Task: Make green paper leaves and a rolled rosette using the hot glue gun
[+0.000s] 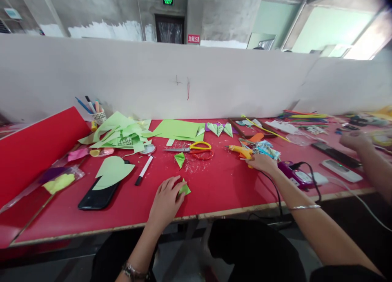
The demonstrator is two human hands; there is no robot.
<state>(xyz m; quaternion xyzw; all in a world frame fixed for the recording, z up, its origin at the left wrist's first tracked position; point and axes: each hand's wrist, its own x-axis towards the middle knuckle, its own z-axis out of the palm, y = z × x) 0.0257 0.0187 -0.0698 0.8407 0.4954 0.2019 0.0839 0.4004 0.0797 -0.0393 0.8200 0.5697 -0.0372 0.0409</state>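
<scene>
Resting on the red table (pixel 214 190) near its front edge (head view), L hand (pixel 165 197) lies palm down w/ fingers loosely bent. Its thumb and index finger are at a small folded green piece (pixel 185 189), partly covered, on their R side; whether the piece is pinched or merely pressed down cannot be told. R hand (pixel 263 163), well apart to the R and slightly farther back, is closed round the handle of a yellow glue gun (pixel 241 151), nozzle pointing L. The folded piece thus lies btwn the two hands, much nearer the L one. A second green piece (pixel 179 160) lies just beyond it, in front of the yellow-handled scissors (pixel 188 149). To the L: a white marker (pixel 145 167) w/ black end, then a black phone (pixel 97 198) partly under a green paper cutout (pixel 112 172). At the back: a heap of green scraps (pixel 119 133), flat green sheets (pixel 174 128) and, to their R, a few green paper cones (pixel 228 129). Beside the R forearm: a purple box (pixel 289 173) w/ black cord. Far R: another person's hand (pixel 355 141), nr a white remote-like device (pixel 341 170).
</scene>
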